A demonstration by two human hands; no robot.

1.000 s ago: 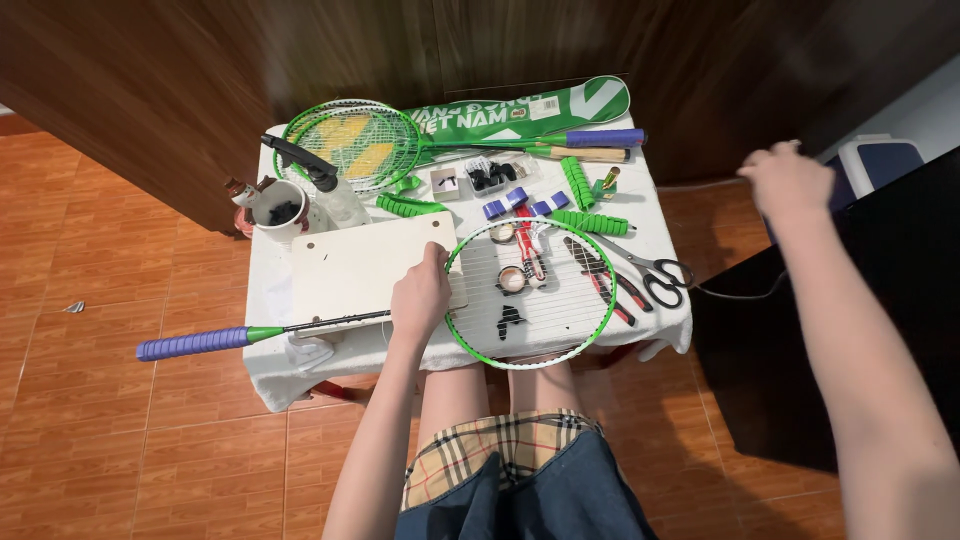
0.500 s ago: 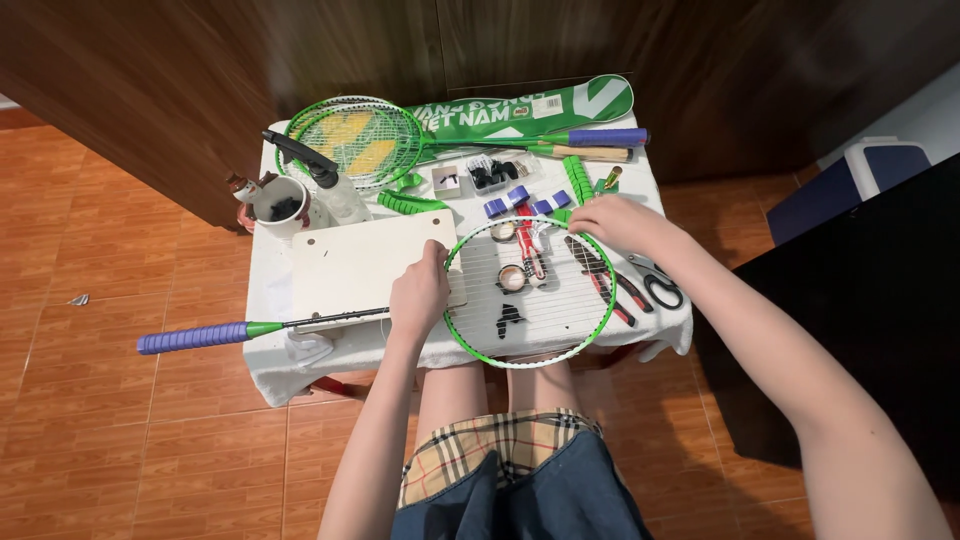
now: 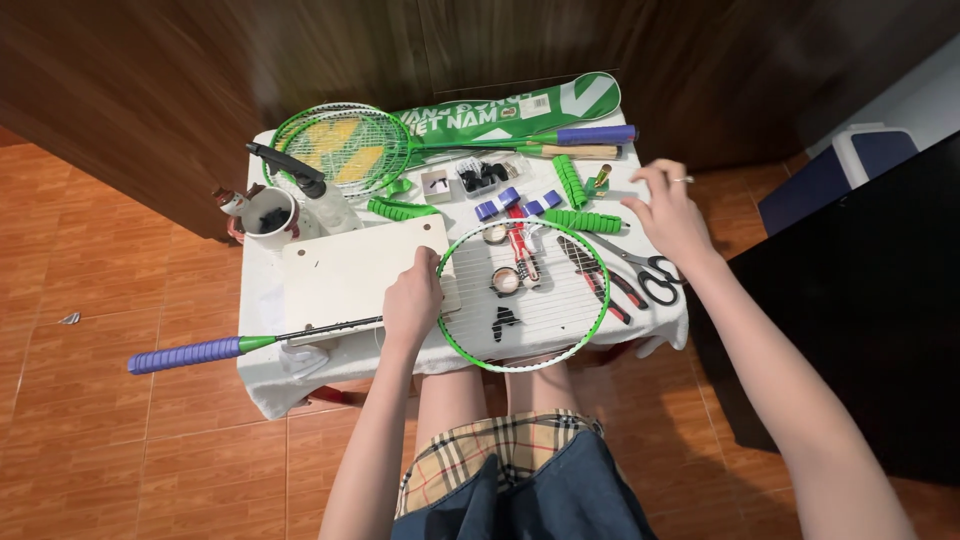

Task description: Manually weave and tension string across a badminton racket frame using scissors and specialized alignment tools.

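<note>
A green-framed badminton racket with a purple grip lies across the small white-covered table. My left hand grips it at the throat, where the shaft meets the head. My right hand hovers over the table's right side with fingers apart, holding nothing, just above the black-handled scissors and beside the green grip rolls. A ring shows on one finger.
A white board lies under the racket shaft. A second green racket and its green cover lie at the back. A spray bottle, a cup, pliers, tape rolls and small parts crowd the tabletop. A dark cabinet stands right.
My right hand came in from far right and high, reached the table near the scissors, and now sits over the right edge with fingers spread. My left hand stayed on the racket.
</note>
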